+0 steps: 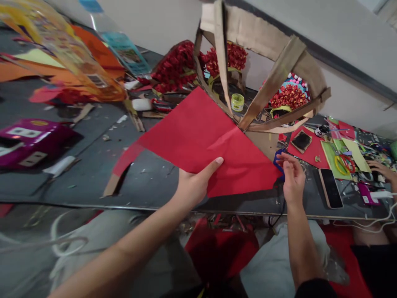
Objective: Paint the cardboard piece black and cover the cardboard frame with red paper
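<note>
My left hand (197,182) grips a sheet of red paper (198,124) by its near edge, thumb on top and fingers underneath. The creased sheet lies over part of a frame of bent cardboard strips (269,82). One strip (124,165), partly covered in red, pokes out at the left. Beside the sheet's right corner is my right hand (293,176), its fingers loosely bent and apart. A dark blue object (279,162) with a black cord below it sits right by those fingers, mostly hidden; I cannot tell its kind.
At the left stand an orange bottle (93,78) and a purple power strip (34,142). A phone (331,188), scissors (344,164) and paper scraps lie at the right. Another person's hand (383,169) is at the far right. Behind are a small yellow jar (237,102) and red crumpled-paper pieces (176,64).
</note>
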`<state>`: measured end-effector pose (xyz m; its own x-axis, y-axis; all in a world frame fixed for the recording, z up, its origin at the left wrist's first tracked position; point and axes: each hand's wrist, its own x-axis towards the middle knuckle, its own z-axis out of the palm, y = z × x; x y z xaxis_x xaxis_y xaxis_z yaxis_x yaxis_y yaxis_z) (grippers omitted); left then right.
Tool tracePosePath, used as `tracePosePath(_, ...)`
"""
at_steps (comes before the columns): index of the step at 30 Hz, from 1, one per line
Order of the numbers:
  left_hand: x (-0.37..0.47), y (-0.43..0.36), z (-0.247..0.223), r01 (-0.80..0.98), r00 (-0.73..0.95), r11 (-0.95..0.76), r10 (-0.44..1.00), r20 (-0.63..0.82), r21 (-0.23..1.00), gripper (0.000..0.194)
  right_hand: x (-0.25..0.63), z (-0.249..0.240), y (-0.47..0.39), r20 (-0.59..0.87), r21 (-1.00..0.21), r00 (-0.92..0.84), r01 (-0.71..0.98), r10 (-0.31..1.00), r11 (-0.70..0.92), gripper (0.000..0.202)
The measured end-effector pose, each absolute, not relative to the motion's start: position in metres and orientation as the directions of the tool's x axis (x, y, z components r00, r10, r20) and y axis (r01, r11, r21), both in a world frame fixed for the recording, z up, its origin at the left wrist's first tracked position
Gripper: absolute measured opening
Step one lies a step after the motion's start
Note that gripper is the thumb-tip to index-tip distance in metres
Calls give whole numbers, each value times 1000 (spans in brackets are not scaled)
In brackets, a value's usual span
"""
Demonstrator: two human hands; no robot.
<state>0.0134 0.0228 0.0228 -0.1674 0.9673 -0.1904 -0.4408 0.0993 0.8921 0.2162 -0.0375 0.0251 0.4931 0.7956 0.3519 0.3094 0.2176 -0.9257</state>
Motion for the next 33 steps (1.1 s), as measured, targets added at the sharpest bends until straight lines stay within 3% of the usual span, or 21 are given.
tracePosePath(8,8,21,11,-268,-31,202,975,-218,942,47,230,17,-37,238,-963,426,219,873,156,33)
tracePosePath(15,0,28,18,-302,-52,217,969,-243,928,51,233,25,-41,138,-982,381,175,914,76,39)
tracePosePath(28,-6,31,21,-273,-56,150,984,-171,950,55,223,37,-46,276,-887,252,438,928,144,38)
tracePosePath(33,-7,31,19,-263,-43,138,987,-154,955,51,221,39,-46,305,-876,229,447,924,178,38)
